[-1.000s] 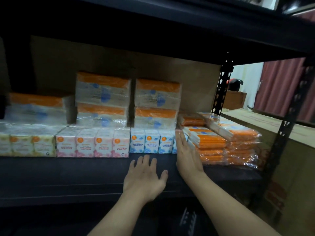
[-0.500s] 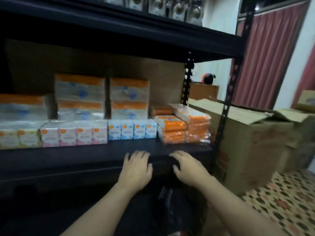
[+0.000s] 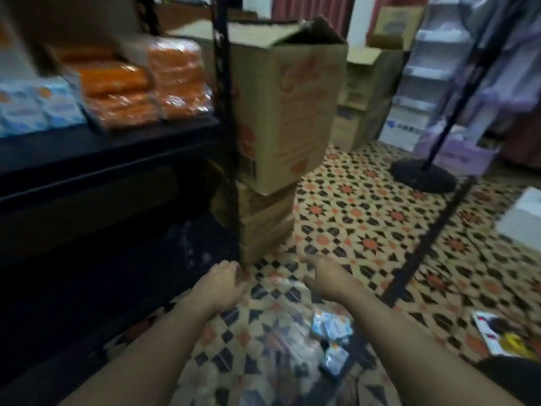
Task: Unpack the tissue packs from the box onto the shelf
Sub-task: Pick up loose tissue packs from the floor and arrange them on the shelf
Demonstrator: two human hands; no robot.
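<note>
The view is blurred. My left hand (image 3: pixel 224 281) and my right hand (image 3: pixel 325 275) hang low over the patterned floor, fingers relaxed, holding nothing. Between my forearms lies clear plastic wrap (image 3: pixel 281 347) with a few small blue tissue packs (image 3: pixel 330 328) in it. Up on the left, the black shelf (image 3: pixel 123 139) carries blue tissue packs (image 3: pixel 38 106) and orange-wrapped packs (image 3: pixel 140 86). An open cardboard box (image 3: pixel 287 101) stands on other boxes beside the shelf post.
More cardboard boxes (image 3: pixel 369 92) stand at the back. A black stand with a round base (image 3: pixel 424 177) is on the right, with a white shelf unit (image 3: pixel 421 68) behind it. A magazine (image 3: pixel 497 335) lies on the floor at the lower right.
My view has swung right and down, from the shelf to the floor. Both hands have left the shelf edge and dropped towards the plastic wrap on the floor.
</note>
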